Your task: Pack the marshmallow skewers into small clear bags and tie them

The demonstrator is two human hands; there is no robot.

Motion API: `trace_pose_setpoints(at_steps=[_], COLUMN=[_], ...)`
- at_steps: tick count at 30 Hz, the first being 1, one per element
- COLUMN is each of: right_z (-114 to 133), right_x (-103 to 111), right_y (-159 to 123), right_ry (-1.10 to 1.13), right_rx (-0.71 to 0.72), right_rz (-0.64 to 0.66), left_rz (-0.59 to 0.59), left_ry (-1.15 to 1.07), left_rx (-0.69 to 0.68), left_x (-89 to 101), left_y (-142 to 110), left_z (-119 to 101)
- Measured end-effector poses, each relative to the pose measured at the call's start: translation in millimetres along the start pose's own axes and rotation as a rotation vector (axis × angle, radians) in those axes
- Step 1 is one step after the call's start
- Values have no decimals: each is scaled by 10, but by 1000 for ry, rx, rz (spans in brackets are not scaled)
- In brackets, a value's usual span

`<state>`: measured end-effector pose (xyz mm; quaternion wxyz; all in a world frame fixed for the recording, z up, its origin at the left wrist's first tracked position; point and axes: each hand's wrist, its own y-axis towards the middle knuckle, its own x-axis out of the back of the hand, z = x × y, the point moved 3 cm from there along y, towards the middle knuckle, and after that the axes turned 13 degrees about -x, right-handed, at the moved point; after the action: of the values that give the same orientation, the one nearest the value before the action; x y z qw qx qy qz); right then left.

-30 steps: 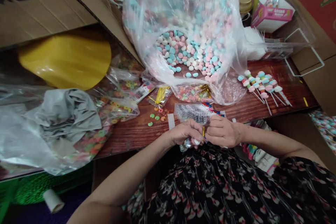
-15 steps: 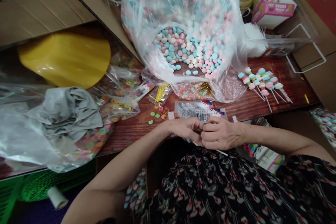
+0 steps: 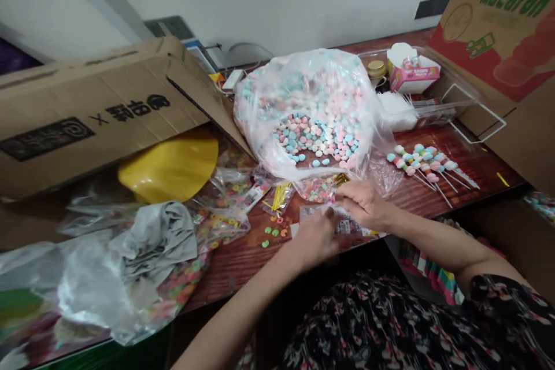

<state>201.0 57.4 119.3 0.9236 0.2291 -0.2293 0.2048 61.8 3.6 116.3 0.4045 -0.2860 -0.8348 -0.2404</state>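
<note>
My left hand (image 3: 317, 238) is closed, slightly blurred, above clear printed packets (image 3: 344, 226) at the table's front edge. My right hand (image 3: 365, 206) is close beside it with bent fingers pinched together. Whatever is between the fingers is hidden or too small to name. Behind the hands stands a large clear bag (image 3: 299, 78) of pink, blue and white candies, its mouth open towards me. A small bag of ring candies (image 3: 318, 187) lies before it. Gold twist ties (image 3: 280, 198) and several loose ring candies (image 3: 275, 232) lie to the left.
Candy skewers (image 3: 427, 163) lie to the right on the dark wooden table (image 3: 385, 245). Behind them is a clear plastic bin (image 3: 463, 101) holding a pink box (image 3: 414, 76). A cardboard box (image 3: 87, 110), a yellow sheet (image 3: 173, 170) and a grey cloth (image 3: 162, 237) occupy the left.
The view has tilted up, showing more wall and boxes. Both hands have moved from the table edge forward over the packets. The white stick that showed below my right hand is no longer visible.
</note>
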Motion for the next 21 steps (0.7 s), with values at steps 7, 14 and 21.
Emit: trace_pose_setpoints(at_steps=[7,14,21], right_z=[-70,188,224], right_x=[-381,-905,-1407], right_y=[-103,-213,-323], right_ry=[168,-263,-389], right_rx=[-126,341,296], right_rz=[111,-106,259], left_rz=[-748,-654,-283], left_ry=[-542,-1059,-823], left_rx=[78,431,967], left_x=[64,-150,62], left_y=[-118,-790,-2075], left_z=[472,299,333])
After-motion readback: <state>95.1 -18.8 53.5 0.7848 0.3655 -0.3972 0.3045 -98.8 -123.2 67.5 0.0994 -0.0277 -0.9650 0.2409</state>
